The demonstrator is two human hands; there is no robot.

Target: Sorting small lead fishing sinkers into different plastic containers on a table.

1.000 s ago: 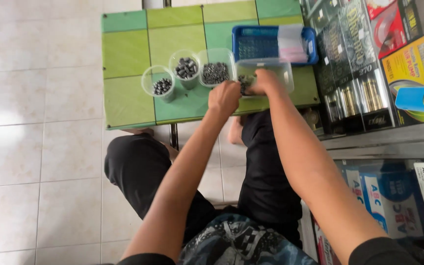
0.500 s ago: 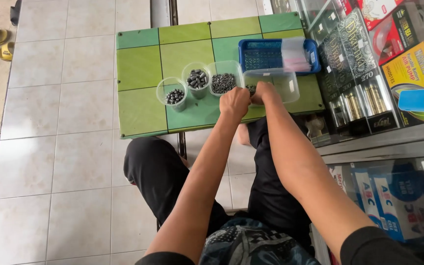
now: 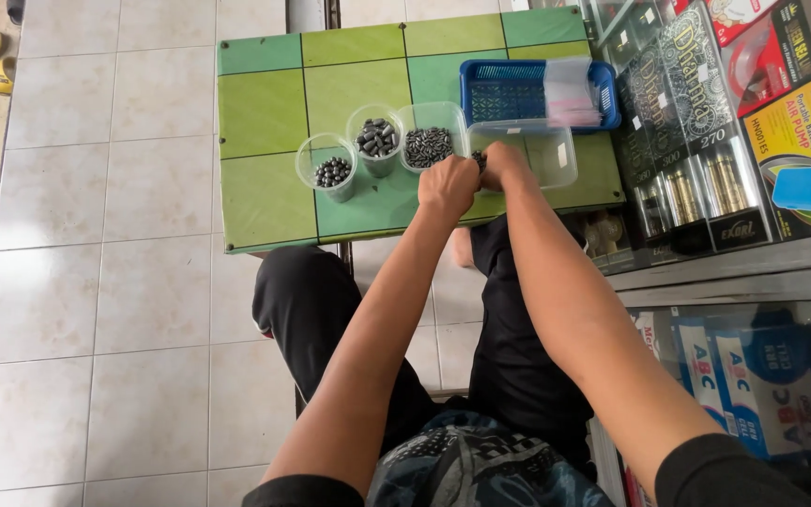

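A green checked table (image 3: pixel 265 141) stands on pale floor tiles (image 3: pixel 96 329). Both hands, left hand (image 3: pixel 447 185) and right hand (image 3: pixel 502 165), now pinch small dark pieces together, nearer the body than before.

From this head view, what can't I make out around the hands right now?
- What the left hand and right hand pinch: only a dark speck shows, fingers cover the rest.
- Contents of the clear tub: the right hand hides part.
- Kind of small dark pieces in the cups: too small.
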